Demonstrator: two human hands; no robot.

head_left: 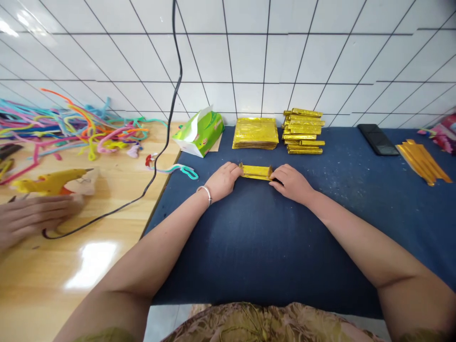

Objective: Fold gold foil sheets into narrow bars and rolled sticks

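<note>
A small strip of gold foil paper [256,172] with raised, folded ends lies on the dark blue table cover. My left hand [223,182], with a silver bangle at the wrist, pinches its left end. At the right end, the fingers of my right hand [291,184] are closed on the foil. Just behind it is a flat stack of gold foil sheets [255,133]. To the right of that stack, folded gold pieces [303,131] are piled up against the tiled wall.
A green tissue box [200,130] stands behind my left hand. A black phone [377,139] and orange-gold strips [423,161] lie at right. At left are colourful fuzzy stems [103,133], a yellow glue gun [50,182], a black cable [171,114] and another person's hand [35,218].
</note>
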